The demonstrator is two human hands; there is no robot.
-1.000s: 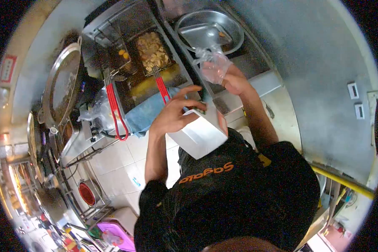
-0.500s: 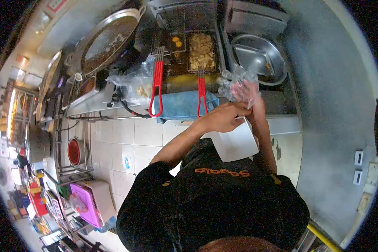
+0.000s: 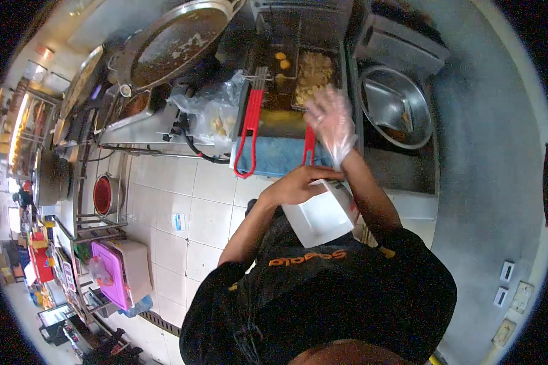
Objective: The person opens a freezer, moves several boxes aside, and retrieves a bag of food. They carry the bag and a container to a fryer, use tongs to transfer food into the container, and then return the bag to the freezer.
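Observation:
My left hand (image 3: 299,184) is closed on the top edge of a white paper box (image 3: 318,219), its open side facing up in front of my chest. My right hand (image 3: 330,118) wears a clear plastic glove, holds nothing, and has its fingers stretched out. It hovers in front of a fryer basket of pale fried pieces (image 3: 314,72), hiding part of that basket's red handle (image 3: 309,146). Left of it is a second wire basket with a red handle (image 3: 249,131). Two small yellow pieces (image 3: 282,61) lie near that basket, in the fryer.
A round steel bowl (image 3: 423,115) holding a steel scoop-like piece stands right of the fryer. A blue cloth (image 3: 280,155) hangs on the fryer's front. Left are a clear plastic bag (image 3: 216,112) and a large pan (image 3: 179,48). A pink-lidded bin (image 3: 112,274) stands lower left.
My right hand has moved left from beside the steel bowl to the front of the filled basket, its glove now over the spread fingers. The box stays in my left hand; the view has shifted.

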